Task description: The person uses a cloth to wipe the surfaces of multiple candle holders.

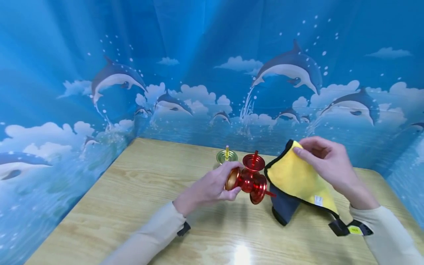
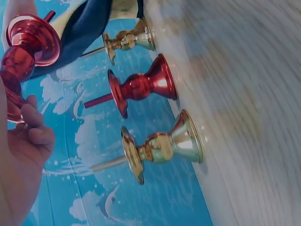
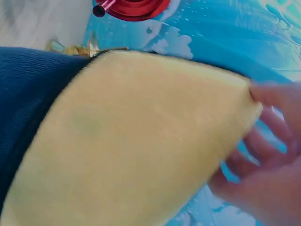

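A shiny red candle holder (image 1: 246, 181) lies sideways in my left hand (image 1: 210, 186), which grips it round its base end, spike pointing right. My right hand (image 1: 326, 158) pinches the upper corner of a yellow cloth (image 1: 293, 176) with black edging and a dark blue reverse side. The cloth hangs just right of the held candle holder; whether they touch is unclear. Behind stand a second red candle holder (image 2: 141, 85) and a gold one (image 2: 162, 148), both upright. Another gold candle holder (image 2: 129, 40) shows in the left wrist view, hidden by the cloth in the head view.
All this is above or on a light wood-grain table (image 1: 142, 176). A blue curtain (image 1: 198, 73) printed with dolphins and clouds hangs along the table's back and sides. Light glares off the table's front.
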A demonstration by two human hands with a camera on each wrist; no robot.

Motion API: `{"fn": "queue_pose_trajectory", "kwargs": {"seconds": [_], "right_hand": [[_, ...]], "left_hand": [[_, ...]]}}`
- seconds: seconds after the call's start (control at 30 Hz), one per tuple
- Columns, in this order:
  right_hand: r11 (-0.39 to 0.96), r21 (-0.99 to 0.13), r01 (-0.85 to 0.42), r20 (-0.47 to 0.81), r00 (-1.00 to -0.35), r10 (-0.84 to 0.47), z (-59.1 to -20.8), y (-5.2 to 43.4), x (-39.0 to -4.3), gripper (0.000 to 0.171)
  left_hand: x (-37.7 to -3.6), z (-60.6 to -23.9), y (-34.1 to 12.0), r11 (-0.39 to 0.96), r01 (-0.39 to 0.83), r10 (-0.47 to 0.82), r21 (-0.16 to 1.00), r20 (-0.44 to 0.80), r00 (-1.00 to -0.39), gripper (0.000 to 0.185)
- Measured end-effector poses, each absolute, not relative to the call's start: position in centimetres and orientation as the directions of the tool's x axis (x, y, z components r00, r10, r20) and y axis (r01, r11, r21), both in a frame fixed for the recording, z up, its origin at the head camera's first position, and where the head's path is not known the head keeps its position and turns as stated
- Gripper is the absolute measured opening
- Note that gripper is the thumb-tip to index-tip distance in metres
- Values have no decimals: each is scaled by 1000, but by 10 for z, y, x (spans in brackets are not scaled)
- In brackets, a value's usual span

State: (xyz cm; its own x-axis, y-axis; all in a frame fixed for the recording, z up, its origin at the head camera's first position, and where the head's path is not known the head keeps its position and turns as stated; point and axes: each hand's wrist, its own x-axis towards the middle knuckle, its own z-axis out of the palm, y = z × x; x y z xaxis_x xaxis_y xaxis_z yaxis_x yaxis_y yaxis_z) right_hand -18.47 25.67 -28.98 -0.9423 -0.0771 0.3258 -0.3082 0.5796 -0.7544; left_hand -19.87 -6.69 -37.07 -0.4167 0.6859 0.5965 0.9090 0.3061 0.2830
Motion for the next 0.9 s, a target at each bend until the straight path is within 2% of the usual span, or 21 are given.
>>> {"fn": "queue_pose_trajectory", "kwargs": {"seconds": [0.1,0.2,0.4,0.57,0.67,0.77,0.9], "right_hand": [[611,-721,-326,221,-944,-244,-294,247,-185,23],[574,-730,-370,171,-913,-371,-300,237,-185,17],[411,-794,-449,113,-772,-626,-314,226,-187,14],[362,-837,-410,8,-672,-741,-323,223,-191,19],[373,-840,-394,-40,-640,-767,-326,220,-194,15],[357,-859,-366,-78,-597,-798,-329,217,-197,12],[278,-933,-227,-130,-509,-851,-336,213,-203,14]], "left_hand": [[-197,-372,-62,281,921,705,270,593,-389,61],[-194,-373,-59,280,917,709,286,582,-398,62],[-191,-375,-56,274,912,721,305,562,-405,60],[-189,-378,-56,276,918,738,286,548,-393,57],[-188,-379,-55,260,937,752,233,560,-348,57],[-187,-378,-53,229,962,760,150,590,-273,56],[-186,-376,-50,187,980,761,63,622,-185,57]]}}
